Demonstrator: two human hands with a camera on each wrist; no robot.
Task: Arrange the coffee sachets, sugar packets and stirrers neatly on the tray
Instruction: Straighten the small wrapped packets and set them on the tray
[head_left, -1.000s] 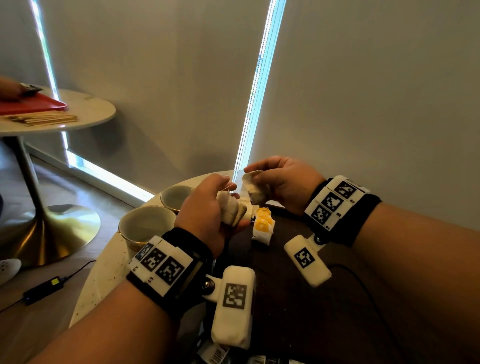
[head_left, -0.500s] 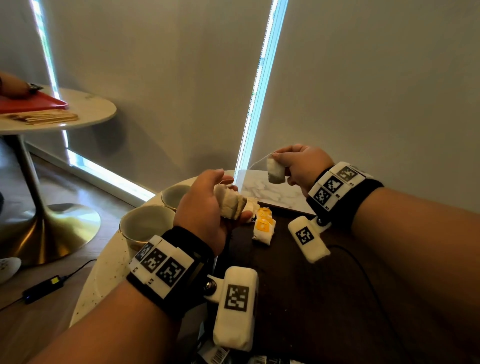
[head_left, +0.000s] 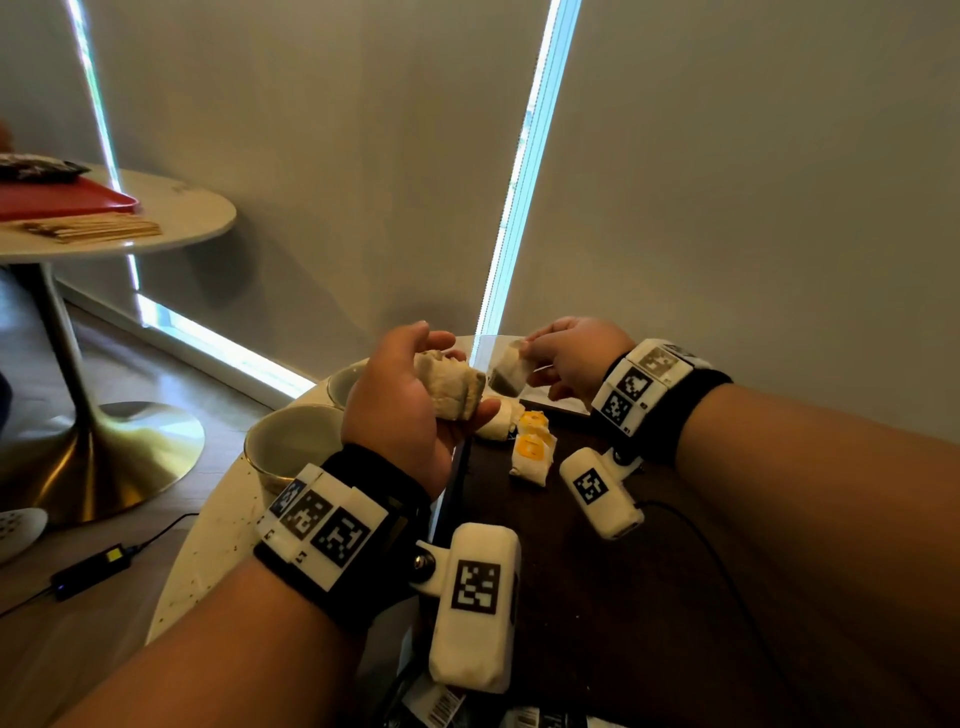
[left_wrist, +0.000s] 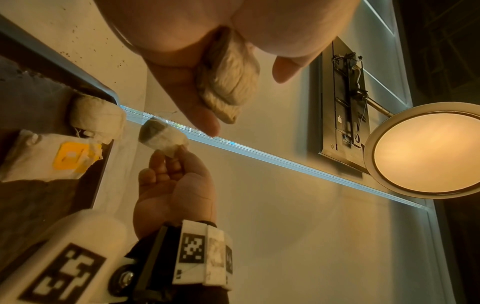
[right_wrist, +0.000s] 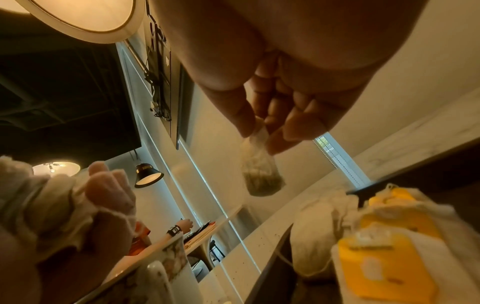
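My left hand (head_left: 400, 400) has its fingers (left_wrist: 205, 121) curled round a bunch of pale sachets (head_left: 453, 385), held above the tray (head_left: 597, 571). My right hand (head_left: 574, 358) pinches one sachet (head_left: 510, 371) by its top (dark grounds show through the thin paper). On the tray lie yellow-labelled sachets (head_left: 531, 451); I can't read the print
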